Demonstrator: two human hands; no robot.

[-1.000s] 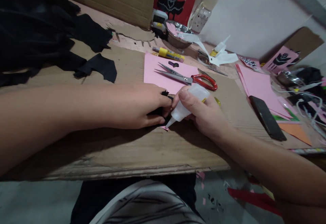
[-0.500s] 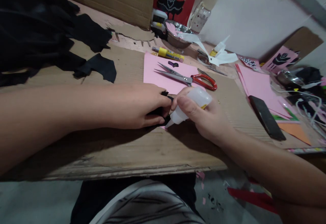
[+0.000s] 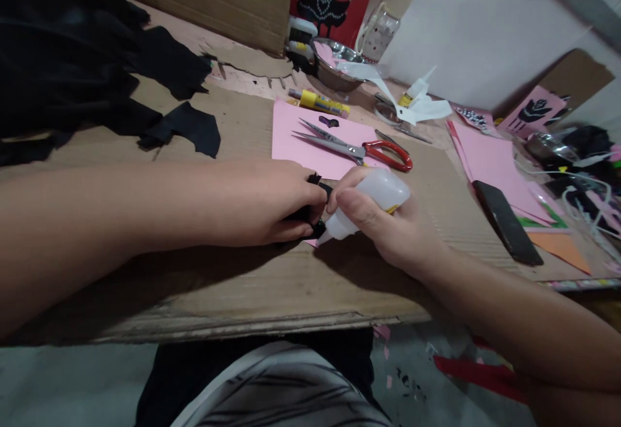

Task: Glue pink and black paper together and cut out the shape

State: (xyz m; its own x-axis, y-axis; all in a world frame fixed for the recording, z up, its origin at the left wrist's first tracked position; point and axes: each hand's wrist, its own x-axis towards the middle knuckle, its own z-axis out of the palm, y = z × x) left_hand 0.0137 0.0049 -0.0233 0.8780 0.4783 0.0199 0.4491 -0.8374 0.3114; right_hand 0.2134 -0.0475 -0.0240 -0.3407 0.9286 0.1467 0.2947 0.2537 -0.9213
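My right hand [image 3: 388,220] is wrapped round a white squeeze glue bottle [image 3: 381,195], tilted nozzle-down. Its tip is close to the edge of a black cut-out piece [image 3: 319,226], beside a sliver of pink paper [image 3: 310,242]. My left hand [image 3: 291,204] has its fingers curled on the black piece and hides most of it. Just behind the hands lies a pink sheet [image 3: 286,139]. On that sheet rest red-handled scissors [image 3: 356,150] and a small dark cut-out [image 3: 329,121].
Black scraps [image 3: 191,129] spread over the left side. Behind are a yellow glue stick [image 3: 320,102], a metal bowl [image 3: 334,76] and another glue bottle [image 3: 418,90]. To the right lie pink sheets [image 3: 490,158] and a dark phone-like slab [image 3: 507,223]. The cardboard's front edge [image 3: 218,331] is near my lap.
The glue bottle has shifted very slightly to the right and tilted a little in my right hand. My left hand stays in place on the black piece.
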